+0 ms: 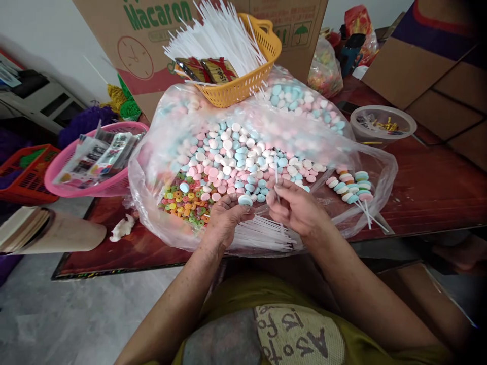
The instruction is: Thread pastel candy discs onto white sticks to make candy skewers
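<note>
A big clear plastic bag [160, 152] lies open on the dark red table [429, 187], full of pastel pink, blue and white round candies [236, 152] and small colourful ring candies [182, 198]. My left hand [224, 218] pinches a pale blue candy [245, 200] at the bag's near edge. My right hand [294, 205] holds a thin white stick [277, 182] upright, just right of that candy. A bundle of white sticks [262, 235] lies under both hands. Two finished candy-stacked sticks [352, 187] rest at the right.
A yellow basket [243, 86] with many white sticks and gold packets sits on the bag's far side. A pink basket [76, 187] of packets stands left, a clear bowl [382, 124] right. Cardboard boxes [144, 45] stand behind. A white lump [122, 228] lies near the front edge.
</note>
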Motion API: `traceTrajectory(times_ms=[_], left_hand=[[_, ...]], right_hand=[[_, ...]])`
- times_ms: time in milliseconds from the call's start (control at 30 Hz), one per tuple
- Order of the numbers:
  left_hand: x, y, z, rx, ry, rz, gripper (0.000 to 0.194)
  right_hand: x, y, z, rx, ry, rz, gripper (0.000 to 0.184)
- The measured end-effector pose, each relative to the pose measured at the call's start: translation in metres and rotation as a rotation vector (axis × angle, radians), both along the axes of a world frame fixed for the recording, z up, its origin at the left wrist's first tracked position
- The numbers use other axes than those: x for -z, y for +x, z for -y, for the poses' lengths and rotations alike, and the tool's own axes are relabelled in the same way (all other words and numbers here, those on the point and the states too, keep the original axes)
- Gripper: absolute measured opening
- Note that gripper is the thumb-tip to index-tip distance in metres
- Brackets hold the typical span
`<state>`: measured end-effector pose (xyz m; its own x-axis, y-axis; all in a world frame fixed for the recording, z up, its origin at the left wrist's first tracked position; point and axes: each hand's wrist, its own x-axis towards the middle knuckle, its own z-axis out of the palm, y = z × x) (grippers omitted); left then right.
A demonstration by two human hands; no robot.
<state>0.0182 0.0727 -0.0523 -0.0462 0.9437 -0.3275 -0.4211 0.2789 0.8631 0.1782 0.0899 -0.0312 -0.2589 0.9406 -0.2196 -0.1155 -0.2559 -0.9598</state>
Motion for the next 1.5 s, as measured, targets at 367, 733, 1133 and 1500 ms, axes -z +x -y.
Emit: traceTrajectory(times_ms=[367, 733, 1133, 1500], left_hand=[[0.002, 0.002, -0.001, -0.263, 0.149, -0.268, 0.03], [0.001, 0.004, 0.005, -0.209, 0.149, -0.381, 0.025], [0.003, 0.0, 0.005, -0.169, 0.158, -0.496, 0.023], [0.022, 0.0, 0.013, -0.073, 0.364, -0.748, 0.023]], right_hand=[[0.0, -0.005, 0.049, -0.373, 0.535, 1.432, 0.049], [-0.002, -0.012, 0.051, -0.344, 0.531, 1.518, 0.048], [-0.003, -0.015, 0.05, -0.373, 0.512, 1.562, 0.047], [0.0, -0.013, 0.055, -0.321, 0.624, 1.642, 0.044]])
